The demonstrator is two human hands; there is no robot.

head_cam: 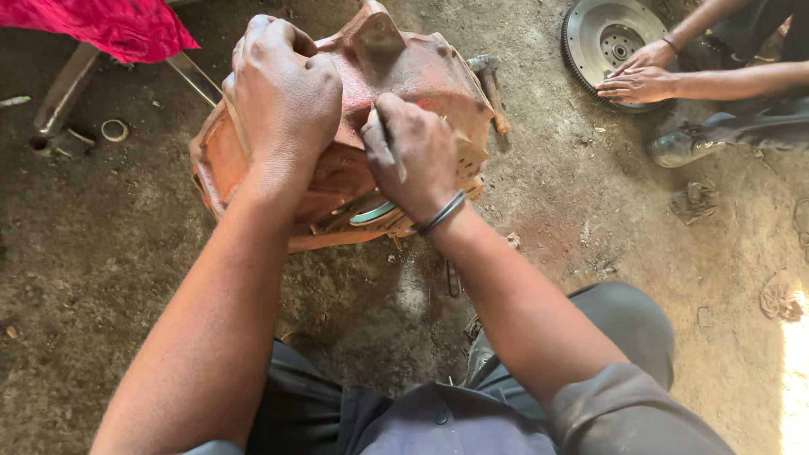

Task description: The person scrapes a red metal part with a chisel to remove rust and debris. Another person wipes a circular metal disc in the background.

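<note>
While the left hand [282, 93] grips the rusty orange housing [421, 72] — cast, rough — the right hand [413, 156] pinches a thin tool [389, 143].

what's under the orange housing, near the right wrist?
Under the orange housing, beside the right hand, a green-edged disc pokes out. The rest is covered by housing and hands; the left hand grips its top.

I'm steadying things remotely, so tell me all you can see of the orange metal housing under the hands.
The housing is a bulky cast-metal shell, worn orange-red paint, grimy, with a lug on top. It stands tilted on the dirt floor. The left hand grips its upper edge; the right hand holds a thin tool against it. A greenish disc shows beneath.
</note>
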